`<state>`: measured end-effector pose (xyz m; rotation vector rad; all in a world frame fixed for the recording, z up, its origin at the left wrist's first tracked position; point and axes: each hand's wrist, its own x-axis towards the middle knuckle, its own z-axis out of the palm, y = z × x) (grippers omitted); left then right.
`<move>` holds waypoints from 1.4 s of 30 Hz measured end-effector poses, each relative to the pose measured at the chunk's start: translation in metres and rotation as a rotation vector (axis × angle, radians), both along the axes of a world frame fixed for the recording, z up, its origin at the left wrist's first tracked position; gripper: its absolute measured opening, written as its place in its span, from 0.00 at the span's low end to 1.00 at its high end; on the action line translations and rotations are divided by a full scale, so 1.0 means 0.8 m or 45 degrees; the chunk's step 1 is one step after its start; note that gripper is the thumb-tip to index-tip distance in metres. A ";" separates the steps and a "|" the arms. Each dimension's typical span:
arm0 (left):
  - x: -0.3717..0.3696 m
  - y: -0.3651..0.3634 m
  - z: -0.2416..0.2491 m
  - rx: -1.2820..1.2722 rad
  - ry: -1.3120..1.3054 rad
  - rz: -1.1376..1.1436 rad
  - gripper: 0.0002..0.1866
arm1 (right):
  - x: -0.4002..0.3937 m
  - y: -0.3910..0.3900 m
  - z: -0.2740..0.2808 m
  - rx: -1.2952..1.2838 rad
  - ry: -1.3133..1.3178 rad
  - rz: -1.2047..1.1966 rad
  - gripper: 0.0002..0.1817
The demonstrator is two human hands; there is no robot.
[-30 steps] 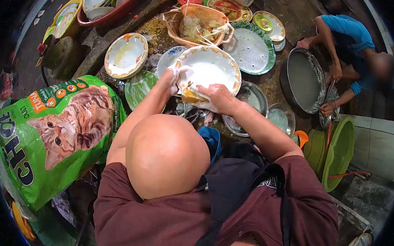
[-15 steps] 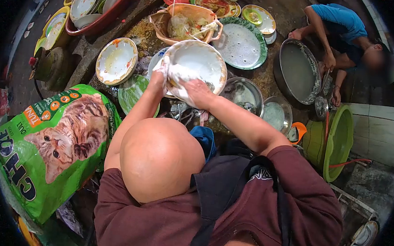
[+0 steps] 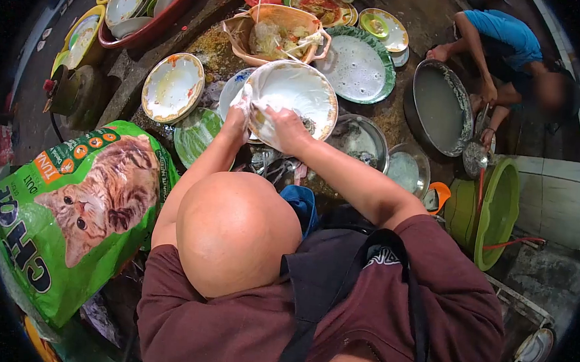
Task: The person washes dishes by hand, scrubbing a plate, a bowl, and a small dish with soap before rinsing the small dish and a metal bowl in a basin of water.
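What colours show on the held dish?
White dish, edged with a golden-brown pattern; best in head view.

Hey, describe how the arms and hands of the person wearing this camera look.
Short maroon sleeves, with both forearms bare. The left hand and right hand are ungloved, and white suds coat part of the left hand.

Arms outstretched, left hand foamy, right hand alongside

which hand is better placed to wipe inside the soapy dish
Probably the right hand: it rests against the inner surface of the dish, while the left hand holds the edge.
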<state>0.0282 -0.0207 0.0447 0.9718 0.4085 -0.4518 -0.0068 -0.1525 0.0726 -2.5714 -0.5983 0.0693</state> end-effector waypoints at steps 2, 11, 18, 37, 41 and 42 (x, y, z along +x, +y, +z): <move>0.000 0.002 -0.001 -0.035 0.003 0.010 0.19 | 0.010 -0.013 -0.006 0.497 0.180 -0.052 0.23; -0.001 -0.008 0.014 -0.129 -0.154 0.039 0.22 | 0.019 -0.053 0.012 -0.235 0.098 -0.355 0.35; -0.005 0.010 0.003 -0.203 -0.125 0.112 0.19 | -0.029 -0.039 -0.001 -0.190 0.062 0.289 0.27; -0.027 0.017 0.013 0.066 -0.035 -0.050 0.19 | 0.012 -0.084 -0.049 -0.371 -0.490 -0.142 0.27; -0.029 0.008 -0.010 -0.033 0.058 -0.191 0.19 | -0.004 -0.001 -0.021 -0.238 0.185 0.038 0.31; -0.026 0.011 -0.018 -0.027 0.074 -0.175 0.19 | -0.021 0.010 -0.048 -0.016 0.026 0.010 0.31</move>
